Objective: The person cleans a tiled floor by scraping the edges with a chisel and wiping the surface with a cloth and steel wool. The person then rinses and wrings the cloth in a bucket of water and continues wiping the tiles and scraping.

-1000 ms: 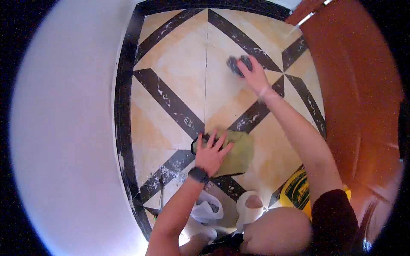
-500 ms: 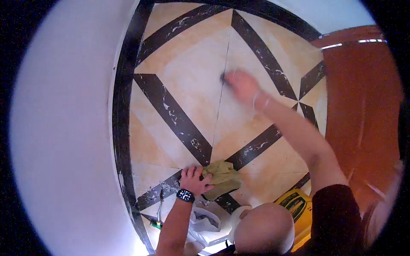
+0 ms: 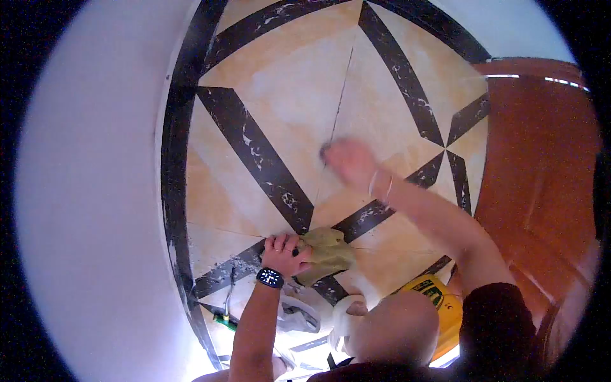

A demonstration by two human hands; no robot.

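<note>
My left hand [image 3: 284, 254], with a watch on its wrist, rests on the floor at the left edge of an olive-green cloth [image 3: 328, 254]. Its fingers are apart, and a small dark patch shows by the thumb. Farther out, my right hand [image 3: 351, 160] is blurred and closed around a small dark thing [image 3: 325, 153], too smeared to name. That thing sits on the thin dark joint [image 3: 342, 102] between two cream floor tiles.
Grey debris [image 3: 232, 270] lies left of my left hand. Near it are a green-handled tool [image 3: 226, 318] and a whitish bag [image 3: 298, 316]. A yellow container [image 3: 449, 312] stands beside my knee. A white wall [image 3: 95, 191] borders the left; a reddish-brown door [image 3: 541, 159] is at right.
My right hand has moved back along the tile joint toward me, with the dark thing still in it. My left hand stays by the cloth. The view has shifted slightly.
</note>
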